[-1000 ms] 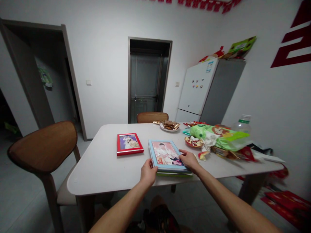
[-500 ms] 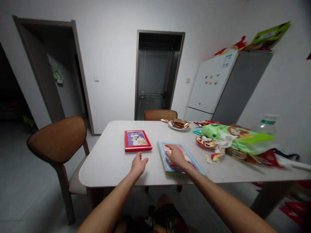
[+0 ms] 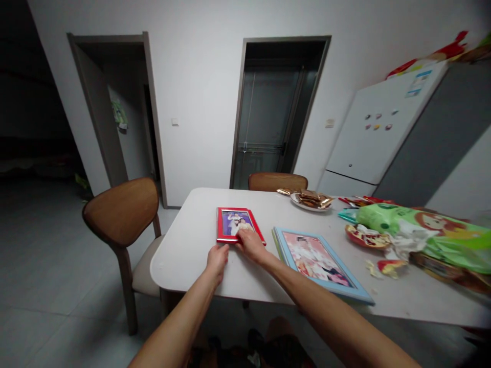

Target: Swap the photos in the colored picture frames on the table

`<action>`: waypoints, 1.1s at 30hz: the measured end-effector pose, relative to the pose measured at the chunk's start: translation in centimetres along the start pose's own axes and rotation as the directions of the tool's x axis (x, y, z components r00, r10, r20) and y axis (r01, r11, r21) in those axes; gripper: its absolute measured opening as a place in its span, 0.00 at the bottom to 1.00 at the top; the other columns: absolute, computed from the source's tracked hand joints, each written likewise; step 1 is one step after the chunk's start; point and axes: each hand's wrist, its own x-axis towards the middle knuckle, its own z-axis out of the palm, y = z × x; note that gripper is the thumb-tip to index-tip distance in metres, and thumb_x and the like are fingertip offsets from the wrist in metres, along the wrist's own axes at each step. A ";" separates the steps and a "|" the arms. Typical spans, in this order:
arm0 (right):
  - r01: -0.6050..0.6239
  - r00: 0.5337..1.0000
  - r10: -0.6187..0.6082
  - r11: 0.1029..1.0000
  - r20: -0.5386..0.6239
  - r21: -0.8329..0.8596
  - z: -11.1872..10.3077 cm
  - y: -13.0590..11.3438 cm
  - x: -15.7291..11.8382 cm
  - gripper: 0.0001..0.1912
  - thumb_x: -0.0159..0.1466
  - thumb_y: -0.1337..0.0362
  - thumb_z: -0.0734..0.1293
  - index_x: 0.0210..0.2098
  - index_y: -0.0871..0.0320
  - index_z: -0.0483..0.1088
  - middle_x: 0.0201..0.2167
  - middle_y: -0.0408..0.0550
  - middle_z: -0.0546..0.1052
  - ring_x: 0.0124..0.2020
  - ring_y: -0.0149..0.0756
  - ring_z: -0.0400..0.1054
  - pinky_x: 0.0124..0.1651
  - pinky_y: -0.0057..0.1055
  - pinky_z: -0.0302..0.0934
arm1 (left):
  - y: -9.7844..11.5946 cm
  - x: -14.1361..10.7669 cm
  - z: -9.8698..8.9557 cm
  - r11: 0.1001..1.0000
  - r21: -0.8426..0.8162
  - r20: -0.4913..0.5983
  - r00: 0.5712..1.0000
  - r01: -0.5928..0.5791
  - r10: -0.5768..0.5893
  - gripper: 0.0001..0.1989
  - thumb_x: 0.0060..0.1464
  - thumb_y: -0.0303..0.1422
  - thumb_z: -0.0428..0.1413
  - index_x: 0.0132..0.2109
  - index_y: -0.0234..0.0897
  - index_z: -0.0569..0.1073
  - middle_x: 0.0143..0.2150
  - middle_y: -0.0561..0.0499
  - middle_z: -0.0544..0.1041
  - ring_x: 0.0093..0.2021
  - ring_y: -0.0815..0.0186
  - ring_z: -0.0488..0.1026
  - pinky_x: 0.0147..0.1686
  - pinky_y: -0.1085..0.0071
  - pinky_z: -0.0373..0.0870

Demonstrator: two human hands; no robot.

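A small red picture frame [image 3: 220,225] lies flat on the white table [image 3: 184,240]. My right hand [image 3: 251,246] is at its front edge, fingers bent over the lower part of the picture and pinching that edge. Just left of it, my left hand [image 3: 218,260] is at the front left corner of the red frame, its fingers drawn together; whether they grip the frame is too small to tell. To the right lies a larger light blue picture frame [image 3: 337,258], with something green-edged beneath it, touched by neither hand.
Farther right are a half pomegranate [image 3: 366,237], peel pieces [image 3: 391,267], crumpled tissue and a green plastic bag [image 3: 452,232]. A plate of wrapped snacks [image 3: 312,200] stands at the back. Wooden chairs are at the left [image 3: 123,212] and behind the table [image 3: 276,181].
My right hand has left the blue frame and moved left onto the red one. My left hand's fingers have closed near the red frame's edge. The view has turned left.
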 end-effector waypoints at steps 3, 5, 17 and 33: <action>0.056 0.998 -0.054 0.996 -0.029 0.068 -0.6 -1.4 -2.0 0.08 0.53 0.65 0.62 0.33 0.60 0.65 0.35 0.51 0.69 0.37 0.37 0.61 0.39 0.31 0.52 | 0.1 -1.0 0.1 0.998 -0.057 -0.018 1.000 -0.026 0.025 0.10 0.45 0.36 0.55 0.31 0.33 0.68 0.22 0.53 0.70 0.25 0.70 0.70 0.28 0.74 0.65; 0.075 0.996 -0.066 0.983 -0.062 0.166 -1.2 -2.5 -3.4 0.08 0.52 0.66 0.63 0.32 0.60 0.65 0.33 0.50 0.70 0.35 0.37 0.61 0.38 0.31 0.53 | 0.2 -2.0 0.2 0.992 -0.087 -0.038 0.996 -0.086 0.083 0.09 0.48 0.36 0.52 0.34 0.34 0.68 0.28 0.50 0.74 0.30 0.68 0.72 0.32 0.72 0.66; -0.121 0.918 0.380 -0.002 0.113 0.993 -9.7 -6.9 -8.2 0.30 0.54 0.51 0.59 0.55 0.51 0.51 0.48 0.49 0.67 0.47 0.40 0.62 0.37 0.34 0.62 | 3.4 -11.5 0.3 0.616 0.339 0.318 0.703 -0.711 0.636 0.18 0.53 0.33 0.48 0.51 0.38 0.63 0.51 0.48 0.68 0.51 0.62 0.64 0.50 0.67 0.60; -0.414 0.850 0.465 0.298 0.247 0.860 -3.2 -1.3 -13.2 0.34 0.46 0.66 0.62 0.53 0.63 0.56 0.28 0.47 0.76 0.28 0.35 0.69 0.31 0.28 0.62 | -0.5 -12.5 -3.1 -0.051 0.697 0.703 0.667 -0.716 0.246 0.22 0.47 0.30 0.53 0.50 0.31 0.64 0.53 0.39 0.65 0.54 0.57 0.60 0.53 0.56 0.57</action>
